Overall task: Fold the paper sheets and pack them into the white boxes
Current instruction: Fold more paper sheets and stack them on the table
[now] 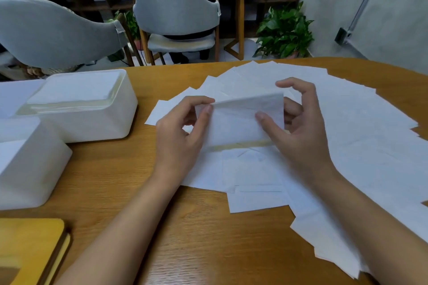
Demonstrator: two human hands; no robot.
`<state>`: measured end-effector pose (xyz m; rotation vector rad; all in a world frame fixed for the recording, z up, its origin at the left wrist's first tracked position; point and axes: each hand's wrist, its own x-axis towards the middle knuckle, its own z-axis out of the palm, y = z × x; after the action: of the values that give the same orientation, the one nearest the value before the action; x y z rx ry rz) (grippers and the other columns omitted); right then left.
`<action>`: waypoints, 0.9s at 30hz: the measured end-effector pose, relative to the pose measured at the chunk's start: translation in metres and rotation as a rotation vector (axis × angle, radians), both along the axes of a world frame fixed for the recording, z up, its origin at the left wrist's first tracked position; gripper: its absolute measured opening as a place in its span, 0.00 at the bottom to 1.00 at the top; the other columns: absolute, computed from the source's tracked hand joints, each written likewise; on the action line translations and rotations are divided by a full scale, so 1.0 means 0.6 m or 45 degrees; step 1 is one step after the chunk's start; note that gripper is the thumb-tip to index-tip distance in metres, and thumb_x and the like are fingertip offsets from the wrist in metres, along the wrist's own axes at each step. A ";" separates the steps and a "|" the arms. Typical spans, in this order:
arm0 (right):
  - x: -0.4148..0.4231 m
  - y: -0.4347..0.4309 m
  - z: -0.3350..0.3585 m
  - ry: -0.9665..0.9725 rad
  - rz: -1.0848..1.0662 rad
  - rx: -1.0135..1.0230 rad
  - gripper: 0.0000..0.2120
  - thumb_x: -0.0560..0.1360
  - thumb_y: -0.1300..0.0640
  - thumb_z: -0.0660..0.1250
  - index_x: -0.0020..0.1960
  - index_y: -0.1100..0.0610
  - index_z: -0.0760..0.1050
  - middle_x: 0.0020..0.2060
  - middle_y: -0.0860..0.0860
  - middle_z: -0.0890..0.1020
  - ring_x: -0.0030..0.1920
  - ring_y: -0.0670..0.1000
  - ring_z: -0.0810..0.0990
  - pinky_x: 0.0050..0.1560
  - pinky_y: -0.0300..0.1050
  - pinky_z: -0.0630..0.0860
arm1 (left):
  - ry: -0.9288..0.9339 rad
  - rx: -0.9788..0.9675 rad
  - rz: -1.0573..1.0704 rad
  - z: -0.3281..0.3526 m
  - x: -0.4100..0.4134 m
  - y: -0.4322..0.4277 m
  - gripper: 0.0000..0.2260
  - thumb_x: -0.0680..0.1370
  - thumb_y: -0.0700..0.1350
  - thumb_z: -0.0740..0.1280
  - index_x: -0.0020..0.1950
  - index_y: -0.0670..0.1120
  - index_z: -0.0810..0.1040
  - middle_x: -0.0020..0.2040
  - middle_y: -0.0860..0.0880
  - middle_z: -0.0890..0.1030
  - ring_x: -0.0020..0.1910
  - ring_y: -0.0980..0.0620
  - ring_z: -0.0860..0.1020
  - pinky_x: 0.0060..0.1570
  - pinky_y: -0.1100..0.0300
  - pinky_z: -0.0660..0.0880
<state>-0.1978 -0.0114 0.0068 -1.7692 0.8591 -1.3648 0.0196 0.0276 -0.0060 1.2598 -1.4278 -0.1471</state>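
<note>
on the wooden table [129, 169], left hand [178, 136] at 9 o'clock and right hand [298, 132] at 3 o'clock pinch a folded sheet [238, 120].

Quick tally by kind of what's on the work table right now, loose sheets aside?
White boxes: 2
Sheet being folded in both hands: 1
Yellow wooden item at the near left corner: 1
Total: 4

Bare forearms, no sleeves, unadorned.
</note>
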 end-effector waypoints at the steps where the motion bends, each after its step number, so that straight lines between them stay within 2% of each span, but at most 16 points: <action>1: -0.002 0.000 0.000 -0.021 0.060 0.024 0.25 0.79 0.61 0.74 0.65 0.42 0.64 0.50 0.53 0.87 0.51 0.56 0.86 0.46 0.63 0.84 | 0.036 -0.006 0.006 -0.001 -0.002 0.001 0.05 0.84 0.42 0.69 0.57 0.50 0.83 0.43 0.57 0.81 0.41 0.51 0.79 0.39 0.57 0.77; 3: -0.007 -0.001 -0.001 -0.023 0.159 0.064 0.25 0.77 0.60 0.75 0.63 0.41 0.65 0.53 0.55 0.85 0.51 0.61 0.85 0.48 0.71 0.82 | 0.073 0.008 0.012 -0.004 -0.006 0.000 0.04 0.83 0.43 0.70 0.56 0.49 0.84 0.43 0.55 0.82 0.39 0.50 0.79 0.38 0.51 0.77; 4: -0.009 -0.001 -0.001 0.006 0.197 0.068 0.22 0.76 0.60 0.75 0.62 0.44 0.68 0.55 0.54 0.84 0.53 0.63 0.84 0.51 0.71 0.81 | 0.077 0.018 0.011 -0.006 -0.006 -0.001 0.04 0.83 0.43 0.70 0.56 0.49 0.84 0.42 0.55 0.82 0.38 0.50 0.78 0.36 0.52 0.75; 6: -0.011 -0.003 0.000 0.100 0.240 0.050 0.14 0.76 0.64 0.74 0.58 0.52 0.77 0.60 0.50 0.84 0.60 0.57 0.83 0.60 0.63 0.80 | 0.077 0.019 0.001 -0.006 -0.004 -0.002 0.04 0.83 0.43 0.71 0.56 0.48 0.85 0.41 0.58 0.81 0.36 0.53 0.76 0.35 0.59 0.72; 7: -0.012 -0.005 -0.003 0.150 0.247 0.051 0.10 0.77 0.66 0.73 0.54 0.54 0.82 0.57 0.48 0.86 0.61 0.53 0.83 0.61 0.54 0.79 | 0.081 0.014 -0.008 -0.004 -0.003 -0.002 0.04 0.83 0.43 0.71 0.56 0.47 0.85 0.40 0.59 0.80 0.35 0.54 0.75 0.35 0.62 0.70; 9: -0.013 -0.008 -0.006 0.243 0.241 0.134 0.11 0.78 0.68 0.72 0.50 0.54 0.87 0.49 0.44 0.88 0.57 0.46 0.85 0.60 0.40 0.76 | 0.094 0.020 -0.032 -0.001 -0.008 0.001 0.05 0.82 0.43 0.71 0.57 0.46 0.84 0.37 0.57 0.76 0.34 0.55 0.73 0.36 0.64 0.69; 10: -0.012 -0.009 -0.007 0.254 0.223 0.196 0.12 0.79 0.68 0.71 0.51 0.53 0.88 0.49 0.43 0.89 0.57 0.43 0.85 0.61 0.37 0.76 | 0.113 0.034 -0.055 -0.001 -0.011 0.002 0.05 0.82 0.42 0.72 0.58 0.45 0.82 0.38 0.55 0.75 0.35 0.55 0.73 0.37 0.63 0.70; 12: -0.011 -0.014 -0.008 0.206 0.087 0.240 0.13 0.80 0.67 0.69 0.54 0.52 0.88 0.52 0.41 0.88 0.59 0.40 0.83 0.65 0.37 0.76 | 0.143 0.064 -0.111 -0.002 -0.014 0.004 0.08 0.81 0.41 0.73 0.58 0.44 0.77 0.43 0.54 0.78 0.42 0.54 0.79 0.42 0.59 0.76; 13: -0.013 -0.020 -0.010 0.148 -0.006 0.249 0.13 0.80 0.67 0.69 0.55 0.52 0.88 0.54 0.42 0.88 0.60 0.40 0.83 0.65 0.40 0.78 | 0.096 0.073 -0.116 -0.004 -0.013 0.004 0.10 0.80 0.40 0.73 0.57 0.44 0.75 0.47 0.53 0.79 0.46 0.52 0.80 0.44 0.57 0.77; 15: -0.020 -0.033 -0.013 -0.003 -0.116 0.325 0.13 0.80 0.67 0.69 0.56 0.52 0.88 0.56 0.43 0.87 0.60 0.43 0.83 0.58 0.47 0.84 | -0.161 0.098 -0.143 -0.010 -0.006 0.001 0.11 0.77 0.39 0.74 0.55 0.44 0.75 0.50 0.52 0.78 0.50 0.51 0.79 0.48 0.53 0.77; 16: -0.022 -0.037 -0.014 -0.023 -0.143 0.360 0.14 0.80 0.66 0.69 0.56 0.51 0.88 0.57 0.42 0.86 0.61 0.44 0.83 0.56 0.49 0.85 | -0.300 0.128 -0.193 -0.015 -0.005 -0.001 0.10 0.77 0.40 0.75 0.54 0.45 0.77 0.51 0.52 0.79 0.53 0.51 0.79 0.51 0.53 0.76; 17: -0.024 -0.041 -0.015 0.014 -0.168 0.352 0.15 0.79 0.66 0.70 0.57 0.49 0.88 0.57 0.40 0.86 0.62 0.44 0.82 0.57 0.50 0.84 | -0.412 0.175 -0.258 -0.019 -0.005 -0.002 0.10 0.77 0.41 0.75 0.56 0.46 0.79 0.54 0.53 0.80 0.56 0.52 0.78 0.55 0.53 0.75; 19: -0.025 -0.040 -0.016 0.171 -0.207 0.280 0.17 0.78 0.65 0.70 0.56 0.46 0.87 0.56 0.36 0.85 0.62 0.38 0.80 0.67 0.43 0.78 | -0.552 0.287 -0.365 -0.029 -0.010 -0.005 0.14 0.78 0.46 0.75 0.63 0.50 0.80 0.63 0.57 0.80 0.66 0.56 0.76 0.64 0.56 0.73; 22: -0.023 -0.034 -0.011 0.273 -0.219 0.171 0.17 0.77 0.66 0.70 0.57 0.47 0.86 0.56 0.35 0.85 0.62 0.34 0.79 0.66 0.31 0.72 | -0.635 0.308 -0.382 -0.036 -0.016 -0.015 0.18 0.81 0.50 0.74 0.70 0.53 0.80 0.69 0.59 0.79 0.71 0.59 0.74 0.69 0.61 0.69; 24: -0.022 -0.034 -0.012 0.293 -0.242 0.124 0.16 0.77 0.66 0.70 0.57 0.48 0.86 0.56 0.36 0.85 0.62 0.34 0.79 0.64 0.27 0.70 | -0.677 0.225 -0.349 -0.039 -0.020 -0.022 0.15 0.81 0.49 0.74 0.67 0.50 0.83 0.67 0.55 0.82 0.68 0.56 0.78 0.66 0.59 0.72; 27: -0.020 -0.035 -0.013 0.306 -0.280 0.123 0.16 0.78 0.66 0.69 0.58 0.48 0.86 0.56 0.34 0.84 0.61 0.31 0.78 0.62 0.23 0.68 | -0.733 0.060 -0.289 -0.046 -0.025 -0.026 0.09 0.80 0.43 0.74 0.60 0.47 0.87 0.62 0.51 0.86 0.64 0.52 0.82 0.61 0.47 0.78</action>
<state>-0.2097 -0.0322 -0.0008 -1.8291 1.2607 -1.2372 0.0045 0.0122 -0.0338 1.2274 -2.0733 0.0357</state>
